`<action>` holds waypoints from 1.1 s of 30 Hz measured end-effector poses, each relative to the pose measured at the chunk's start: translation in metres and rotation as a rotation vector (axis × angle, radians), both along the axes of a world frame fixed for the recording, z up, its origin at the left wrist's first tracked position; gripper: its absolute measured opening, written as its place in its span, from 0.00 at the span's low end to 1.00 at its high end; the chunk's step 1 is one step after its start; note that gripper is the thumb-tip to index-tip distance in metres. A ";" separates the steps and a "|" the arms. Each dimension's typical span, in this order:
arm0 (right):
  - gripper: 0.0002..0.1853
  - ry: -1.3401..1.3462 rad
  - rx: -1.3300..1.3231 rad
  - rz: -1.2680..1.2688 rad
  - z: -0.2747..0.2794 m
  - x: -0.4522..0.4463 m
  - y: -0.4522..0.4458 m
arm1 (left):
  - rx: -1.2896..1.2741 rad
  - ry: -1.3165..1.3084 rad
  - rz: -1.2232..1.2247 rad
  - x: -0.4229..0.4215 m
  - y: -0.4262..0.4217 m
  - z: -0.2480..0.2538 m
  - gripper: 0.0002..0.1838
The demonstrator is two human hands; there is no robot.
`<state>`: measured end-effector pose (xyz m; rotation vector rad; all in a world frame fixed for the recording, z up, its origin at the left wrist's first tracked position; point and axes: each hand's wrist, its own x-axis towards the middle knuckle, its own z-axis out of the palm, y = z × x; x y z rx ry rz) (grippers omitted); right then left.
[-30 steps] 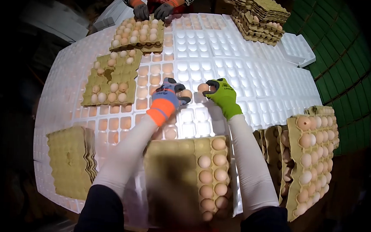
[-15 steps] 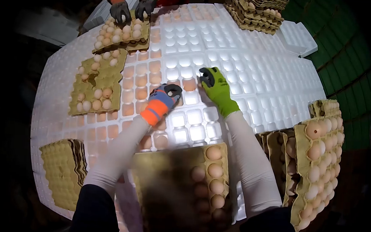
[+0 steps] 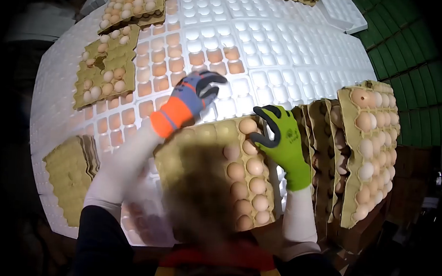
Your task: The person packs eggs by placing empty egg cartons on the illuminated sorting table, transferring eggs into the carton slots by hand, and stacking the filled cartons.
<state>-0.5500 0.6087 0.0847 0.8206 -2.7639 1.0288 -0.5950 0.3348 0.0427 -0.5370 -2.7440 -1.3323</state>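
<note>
My left hand [image 3: 196,93], in an orange and blue glove with dark fingertips, hovers over the white moulded tray [image 3: 228,94]. Its fingers are curved apart, with nothing visible between them. My right hand [image 3: 280,136], in a green glove with dark fingertips, reaches over the right edge of the brown pulp egg tray [image 3: 171,158] in front of me. Thumb and fingers spread beside an egg [image 3: 250,147] at that edge. Two columns of eggs sit on its right side; its left cups hold none. A blurred dark shape covers its middle.
Eggs [image 3: 214,55] rest in cups of the white trays beyond my hands. Brown trays of eggs [image 3: 366,147] stand tilted on the right. A partly filled pulp tray [image 3: 103,75] lies at left, with stacked pulp trays [image 3: 66,179] nearer me. Another egg tray [image 3: 133,6] is behind.
Both hands have drawn back from the white tray, the right one to the brown egg tray. Several eggs show in white cups there. The view has tilted down, and another person's gloved hands have left it.
</note>
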 end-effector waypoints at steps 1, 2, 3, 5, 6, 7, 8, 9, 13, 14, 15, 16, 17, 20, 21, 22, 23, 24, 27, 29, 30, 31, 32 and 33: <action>0.22 0.037 0.084 0.009 -0.012 -0.002 -0.001 | 0.207 -0.048 -0.038 0.031 0.017 0.025 0.17; 0.22 0.014 0.135 0.068 -0.025 -0.010 -0.001 | 0.006 0.115 -0.103 0.055 0.024 0.034 0.15; 0.20 -0.030 0.103 0.099 -0.032 -0.016 0.001 | -0.217 -0.001 -0.212 0.071 0.034 0.055 0.17; 0.19 -0.099 -0.104 0.032 -0.022 -0.012 0.006 | -0.499 0.274 -0.130 0.095 0.057 0.026 0.21; 0.19 -0.195 -0.307 -0.031 -0.017 -0.005 0.009 | -0.597 0.235 -0.116 0.102 0.066 0.025 0.22; 0.19 -0.443 -0.598 -0.096 -0.011 0.005 0.014 | -0.593 0.245 -0.117 0.108 0.067 0.023 0.22; 0.20 -0.429 -0.625 -0.125 -0.014 0.008 0.025 | -0.582 0.259 -0.087 0.111 0.068 0.021 0.22; 0.21 -0.536 -0.816 -0.138 -0.016 0.018 0.034 | -0.574 0.270 -0.073 0.113 0.067 0.022 0.21; 0.26 -0.237 -0.232 -0.034 0.004 0.036 0.027 | 0.105 0.008 0.030 0.131 0.040 0.024 0.19; 0.25 -0.237 0.022 -0.002 0.009 0.038 0.021 | 0.499 -0.257 0.062 0.139 0.038 0.029 0.19; 0.23 -0.153 0.258 0.043 0.003 0.035 0.013 | 0.815 -0.497 0.060 0.144 0.031 0.036 0.20; 0.19 -0.162 0.191 0.026 0.009 0.039 0.009 | 1.130 -0.747 0.064 0.151 0.028 0.052 0.21; 0.18 -0.191 0.051 -0.004 0.009 0.040 0.012 | 1.177 -0.745 0.042 0.154 0.029 0.056 0.22; 0.19 -0.251 -0.370 -0.068 -0.009 0.044 0.034 | 0.221 -0.043 -0.076 0.142 0.056 0.051 0.24; 0.20 -0.505 -0.623 -0.116 -0.009 0.053 0.045 | -0.184 -0.072 -0.102 0.145 0.066 0.062 0.24; 0.22 -0.767 -0.874 -0.167 -0.008 0.065 0.052 | -0.570 0.008 -0.126 0.144 0.079 0.057 0.25; 0.26 -0.841 -1.189 -0.167 -0.009 0.077 0.050 | -0.621 0.063 -0.141 0.143 0.085 0.039 0.25; 0.27 -0.798 -1.178 -0.152 -0.004 0.079 0.048 | -0.675 0.122 -0.152 0.142 0.088 0.022 0.25; 0.26 -0.544 -0.771 -0.035 -0.004 0.072 0.053 | -0.277 -0.054 -0.082 0.147 0.065 0.048 0.24; 0.25 -0.264 -0.281 0.098 0.011 0.069 0.047 | 0.370 -0.486 -0.111 0.153 0.035 0.054 0.26; 0.21 -0.287 0.137 0.014 0.039 0.077 0.035 | 0.811 -0.847 -0.112 0.159 0.026 0.056 0.27; 0.18 -0.236 0.360 0.006 0.036 0.081 0.023 | 0.898 -0.799 -0.073 0.167 0.028 0.061 0.29; 0.15 -0.182 0.584 0.001 0.034 0.084 0.016 | 0.892 -0.801 -0.070 0.172 0.032 0.058 0.29; 0.15 -0.182 0.482 0.000 0.026 0.082 0.020 | 0.851 -0.734 -0.135 0.173 0.037 0.052 0.27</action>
